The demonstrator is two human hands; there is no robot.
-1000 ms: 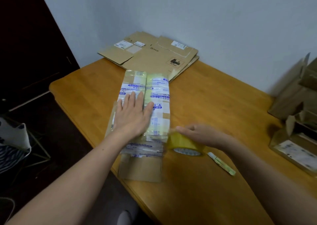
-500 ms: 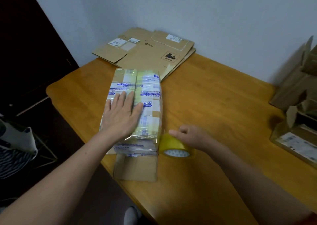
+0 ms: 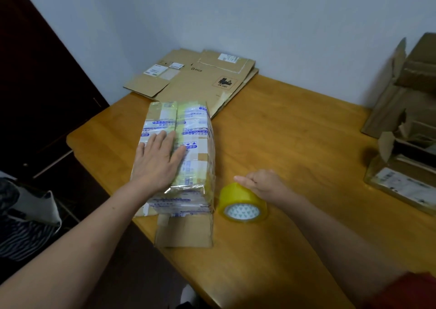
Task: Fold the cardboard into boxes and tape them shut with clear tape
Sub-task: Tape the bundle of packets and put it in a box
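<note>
A cardboard box (image 3: 197,129) covered in printed and clear tape lies lengthwise near the left edge of the wooden table (image 3: 295,143). Its near end flap (image 3: 186,231) hangs open over the table edge. My left hand (image 3: 158,162) lies flat on top of the box with straight fingers, pressing it down. A yellowish roll of clear tape (image 3: 243,205) stands on its edge just right of the box's near corner. My right hand (image 3: 266,183) grips the roll from above and behind, thumb pointing left.
A stack of flattened cardboard (image 3: 200,77) lies at the far left corner against the wall. Opened and folded boxes (image 3: 405,110) crowd the right side, one with a label (image 3: 401,186) nearest. Left of the table edge the floor drops away, dark, with a striped cloth (image 3: 23,226).
My left hand stays flat on the box. The tape roll in my right hand has shifted slightly right, away from the box's near corner. The view has tilted and moved.
</note>
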